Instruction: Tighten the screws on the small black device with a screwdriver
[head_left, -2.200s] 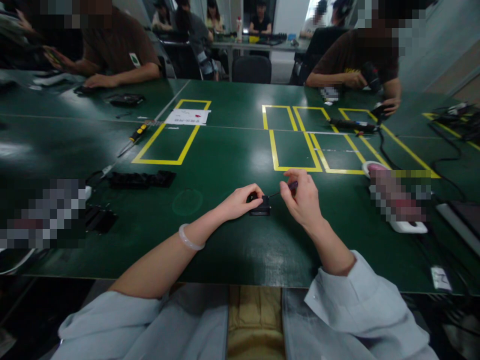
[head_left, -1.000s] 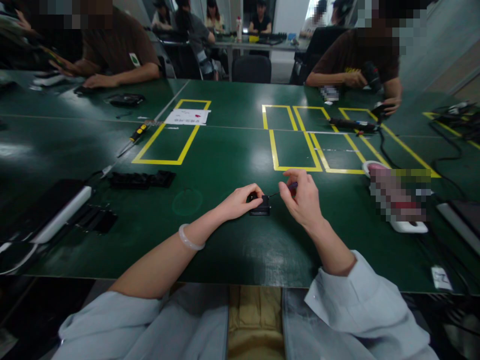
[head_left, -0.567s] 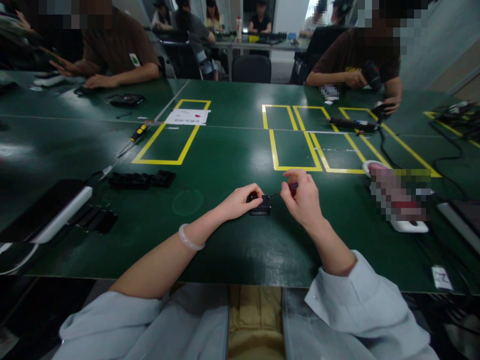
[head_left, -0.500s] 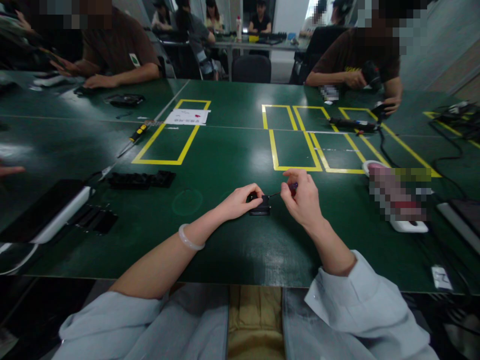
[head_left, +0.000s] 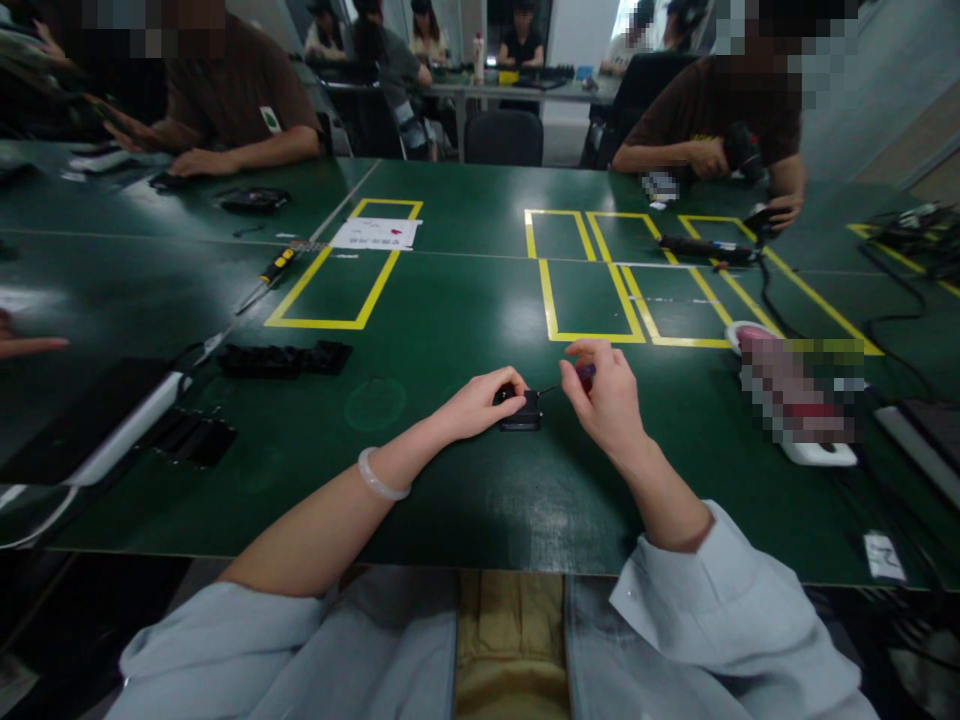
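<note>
My left hand [head_left: 487, 402] is closed around a small black block [head_left: 523, 415] that rests on the green table. Its thumb lies across the block's top, and the fingers hide the far left side. To the right, my right hand [head_left: 601, 385] pinches a screwdriver [head_left: 589, 374] by its dark purplish handle. The thin shaft runs leftward, and its tip meets the block's right side. Most of the handle is hidden by my fingers.
Black ribbed parts [head_left: 285, 358] and flat black pieces [head_left: 189, 438] lie left, beside a white-edged black device [head_left: 90, 420]. Further off is a yellow-black screwdriver [head_left: 277, 266]. A phone [head_left: 795, 400] lies right. Co-workers sit opposite; another person's hand [head_left: 30, 345] reaches in at left.
The other person's hand at the left edge has come further into view. My own hands, the block and the screwdriver stay nearly where they were.
</note>
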